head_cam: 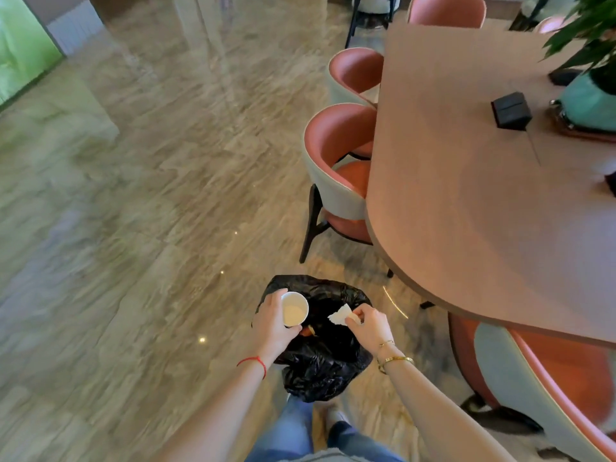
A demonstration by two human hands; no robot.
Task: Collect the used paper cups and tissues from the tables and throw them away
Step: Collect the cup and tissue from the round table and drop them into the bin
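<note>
Left hand grips paper cup — right hand pinches tissue over black bag.

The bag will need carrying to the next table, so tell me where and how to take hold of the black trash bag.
Judging by its pose, grip the black trash bag at its gathered rim on the near side, coming from above. The mouth gapes upward under the paper cup in the left hand and the tissue in the right hand; the body below is slack and crumpled, offering no firm hold.

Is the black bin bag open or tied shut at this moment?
Open: the bag gapes under the cup and tissue, rubbish visible inside.
</note>
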